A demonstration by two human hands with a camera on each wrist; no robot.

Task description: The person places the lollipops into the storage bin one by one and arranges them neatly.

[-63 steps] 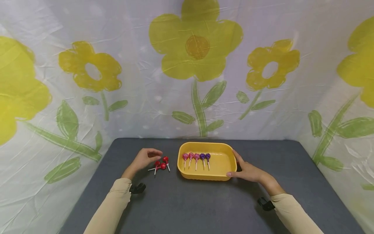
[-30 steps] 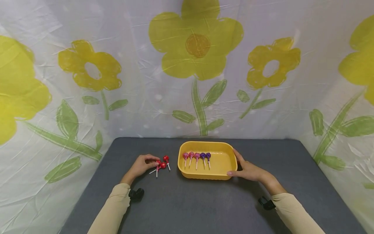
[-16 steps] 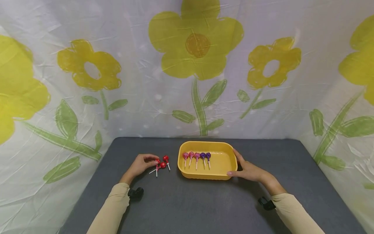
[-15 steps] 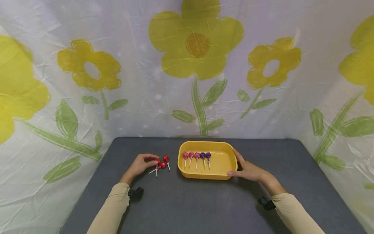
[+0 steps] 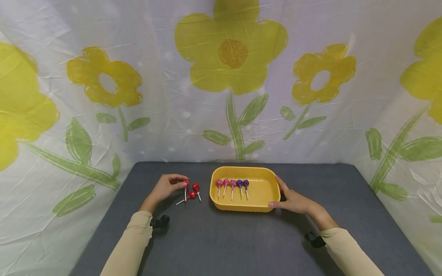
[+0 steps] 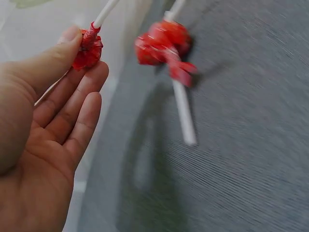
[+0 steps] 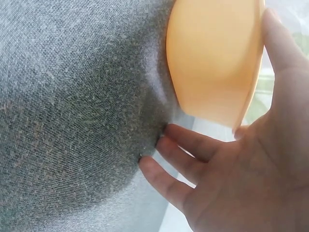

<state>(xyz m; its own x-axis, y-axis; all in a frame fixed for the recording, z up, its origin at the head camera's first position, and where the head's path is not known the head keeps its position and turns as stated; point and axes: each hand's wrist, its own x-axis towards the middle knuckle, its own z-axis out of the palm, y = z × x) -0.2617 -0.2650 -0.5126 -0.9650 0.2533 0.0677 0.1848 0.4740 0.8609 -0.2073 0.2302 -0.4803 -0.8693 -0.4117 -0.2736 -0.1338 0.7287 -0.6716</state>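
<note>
Head view: I have the left grip [image 5: 168,186] pinching a red lollipop [image 5: 186,183] over the counter [image 5: 224,239], left of the yellow tray [image 5: 262,191], the right grip [image 5: 291,201] spread wide against its right end.

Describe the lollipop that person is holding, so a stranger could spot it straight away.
On the dark table, find the yellow tray, then look to its left. The held lollipop is red and pinched by the left fingers; the two other red lollipops lie unheld.

Soft shadows are cast beside the tray [image 5: 260,191], faintly glossed by light; left of it, a lollipop [image 6: 161,41] is blurred.
</note>
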